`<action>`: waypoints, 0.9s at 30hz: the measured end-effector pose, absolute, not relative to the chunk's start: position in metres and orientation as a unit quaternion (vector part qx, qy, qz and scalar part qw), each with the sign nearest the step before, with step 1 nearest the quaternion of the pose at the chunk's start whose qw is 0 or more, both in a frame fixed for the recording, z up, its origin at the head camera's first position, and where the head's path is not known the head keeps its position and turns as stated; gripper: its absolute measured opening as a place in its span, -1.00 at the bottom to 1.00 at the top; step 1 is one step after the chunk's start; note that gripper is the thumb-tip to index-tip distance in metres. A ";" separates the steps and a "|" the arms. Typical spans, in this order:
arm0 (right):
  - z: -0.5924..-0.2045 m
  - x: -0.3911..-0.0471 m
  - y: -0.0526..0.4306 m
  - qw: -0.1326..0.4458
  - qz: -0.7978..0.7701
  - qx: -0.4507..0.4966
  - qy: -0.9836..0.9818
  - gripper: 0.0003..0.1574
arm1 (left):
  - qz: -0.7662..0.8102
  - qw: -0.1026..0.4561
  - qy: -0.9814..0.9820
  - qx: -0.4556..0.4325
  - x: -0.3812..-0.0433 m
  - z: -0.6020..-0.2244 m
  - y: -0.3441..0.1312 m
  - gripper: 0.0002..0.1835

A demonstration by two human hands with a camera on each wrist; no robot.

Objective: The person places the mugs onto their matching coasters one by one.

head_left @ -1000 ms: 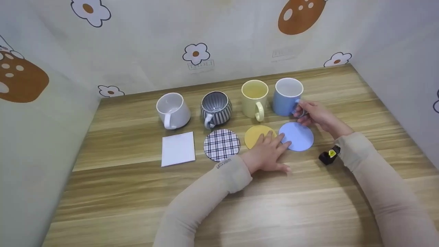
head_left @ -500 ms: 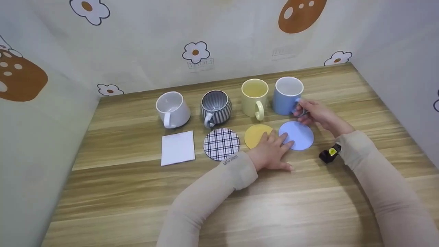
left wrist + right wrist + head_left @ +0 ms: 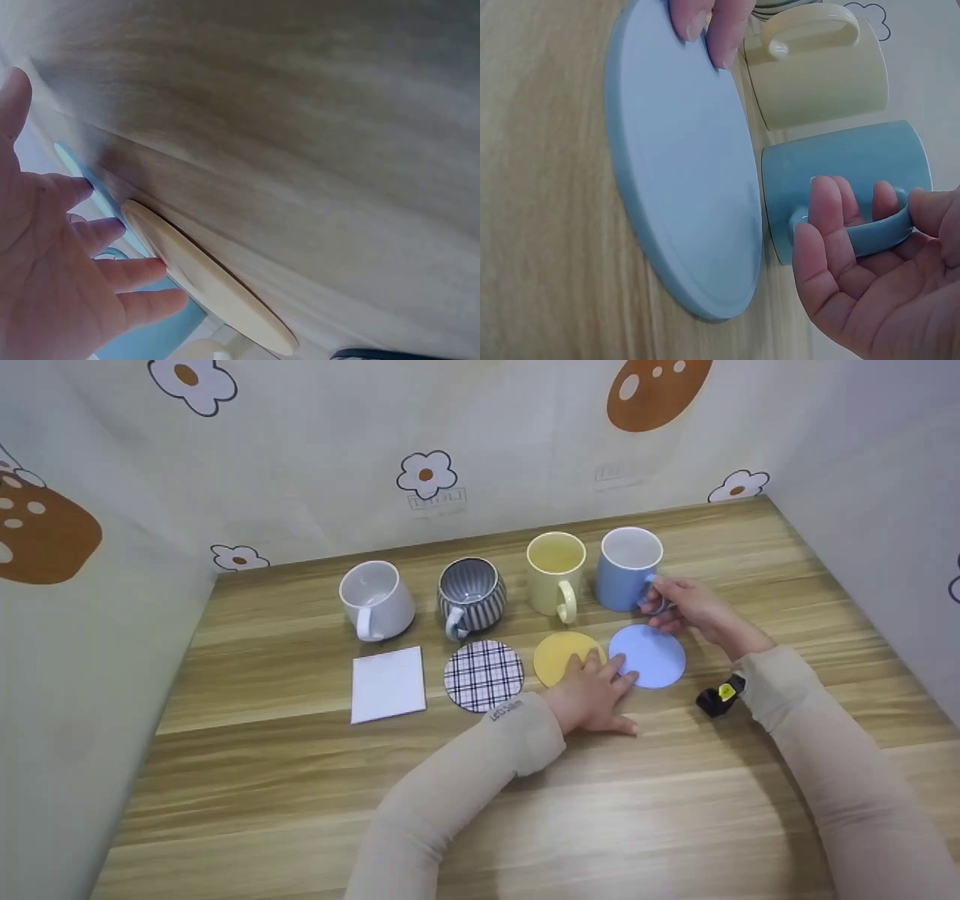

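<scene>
At the right end of a row of mugs stands a blue mug point(image 3: 621, 577), upright on the table. My right hand point(image 3: 694, 611) grips its handle point(image 3: 877, 234), fingers curled through it and thumb on top. Spread flat, my left hand point(image 3: 589, 696) has its fingertips on the round yellow coaster point(image 3: 559, 654) and the round blue coaster point(image 3: 654, 660). The blue coaster lies just in front of the blue mug. Left of the blue mug is a pale yellow mug point(image 3: 551, 585), behind the yellow coaster, with its handle facing me.
Farther left stand a striped grey mug point(image 3: 486, 611) and a white mug point(image 3: 390, 611). In front of them lie a round plaid coaster point(image 3: 484, 675) and a square white coaster point(image 3: 388, 686). A patterned sheet point(image 3: 322, 457) hangs behind the wooden table point(image 3: 300, 802).
My left hand has slid slightly to the right over the coasters. My right hand keeps its grip on the blue mug's handle, and the mug has not moved.
</scene>
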State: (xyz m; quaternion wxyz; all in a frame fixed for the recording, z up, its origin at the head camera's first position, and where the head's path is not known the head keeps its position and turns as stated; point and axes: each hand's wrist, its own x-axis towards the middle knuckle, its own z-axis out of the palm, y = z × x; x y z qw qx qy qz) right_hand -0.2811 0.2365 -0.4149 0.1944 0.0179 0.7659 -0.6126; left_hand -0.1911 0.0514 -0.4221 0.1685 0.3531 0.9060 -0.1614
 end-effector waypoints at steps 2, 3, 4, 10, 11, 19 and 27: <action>-0.414 -0.281 0.237 0.197 -0.613 0.020 0.765 -0.55 | -0.155 0.170 0.907 0.353 -0.191 -0.422 0.052 -0.11; -0.414 -0.281 0.237 0.198 -0.614 0.020 0.764 -0.55 | -0.149 0.170 0.908 0.353 -0.192 -0.421 0.052 -0.11; -0.413 -0.281 0.237 0.200 -0.615 0.020 0.762 -0.55 | -0.145 0.171 0.908 0.354 -0.192 -0.421 0.052 -0.11; -0.416 -0.281 0.239 0.233 -0.658 0.034 0.715 -0.56 | -0.128 0.185 0.910 0.348 -0.193 -0.420 0.052 -0.11; -0.416 -0.282 0.238 0.243 -0.670 0.043 0.700 -0.56 | -0.125 0.189 0.910 0.346 -0.193 -0.420 0.052 -0.11; -0.415 -0.283 0.228 0.241 -0.721 0.112 0.640 -0.57 | -0.105 0.214 0.910 0.340 -0.194 -0.415 0.052 -0.12; -0.414 -0.281 0.222 0.224 -0.749 0.112 0.613 -0.55 | -0.097 0.212 0.913 0.335 -0.194 -0.411 0.053 -0.13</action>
